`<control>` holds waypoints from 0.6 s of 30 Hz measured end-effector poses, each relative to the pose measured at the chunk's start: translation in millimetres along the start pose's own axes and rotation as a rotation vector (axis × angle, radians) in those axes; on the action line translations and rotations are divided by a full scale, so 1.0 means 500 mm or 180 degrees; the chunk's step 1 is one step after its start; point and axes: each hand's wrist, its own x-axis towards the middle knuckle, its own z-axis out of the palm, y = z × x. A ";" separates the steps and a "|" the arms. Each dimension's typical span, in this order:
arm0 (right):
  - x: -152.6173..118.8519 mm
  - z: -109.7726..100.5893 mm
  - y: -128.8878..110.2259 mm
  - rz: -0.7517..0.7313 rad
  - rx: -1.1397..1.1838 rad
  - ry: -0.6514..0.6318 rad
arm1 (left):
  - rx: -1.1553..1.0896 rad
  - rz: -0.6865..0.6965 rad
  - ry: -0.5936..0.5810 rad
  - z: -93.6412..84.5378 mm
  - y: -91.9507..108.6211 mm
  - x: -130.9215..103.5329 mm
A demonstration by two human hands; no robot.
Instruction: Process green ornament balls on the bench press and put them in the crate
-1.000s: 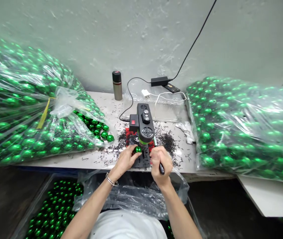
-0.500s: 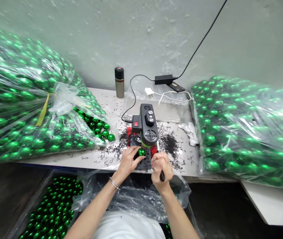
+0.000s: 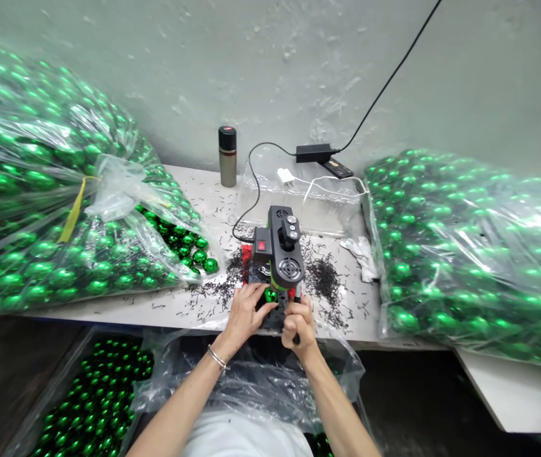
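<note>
A small black bench press machine (image 3: 285, 244) with a red switch stands on the table in front of me. Its head sits right over a shiny green ball (image 3: 271, 295), and whether it touches the ball I cannot tell. My left hand (image 3: 247, 311) pinches that ball between thumb and fingers. My right hand (image 3: 300, 324) is wrapped round the press's lever handle (image 3: 297, 291), just right of the machine. Small black bits (image 3: 323, 279) lie scattered around the machine's base, and red material shows beneath it.
Big clear bags of green balls stand left (image 3: 37, 190) and right (image 3: 470, 254). Loose balls (image 3: 200, 257) spill from the left bag. Behind the press are a bottle (image 3: 228, 158), a power adapter (image 3: 315, 153) and a white cloth (image 3: 361, 254). Below the table edge is a bin of green balls (image 3: 99, 387).
My right hand has swung the lever handle a little to the left. The press head has shifted down nearer the green ball. My left hand keeps its pinch on the ball.
</note>
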 end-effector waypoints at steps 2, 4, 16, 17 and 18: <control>0.019 -0.012 -0.010 -0.0034 0.0128 0.0230 | -0.0032 -0.0017 0.0001 0.002 -0.002 0.004; 0.053 -0.032 -0.031 0.0057 0.0353 0.0466 | -0.0083 -0.0050 0.0017 0.002 -0.004 0.007; 0.138 -0.072 -0.083 0.0538 0.0729 0.0609 | 0.0453 0.0178 -0.0011 -0.115 -0.012 -0.059; 0.134 -0.069 -0.081 0.0529 0.0721 0.0618 | 0.0697 -0.0018 0.0149 -0.126 -0.027 -0.037; 0.131 -0.067 -0.081 0.0531 0.0711 0.0617 | 0.0977 -0.0263 0.0270 -0.137 -0.045 -0.012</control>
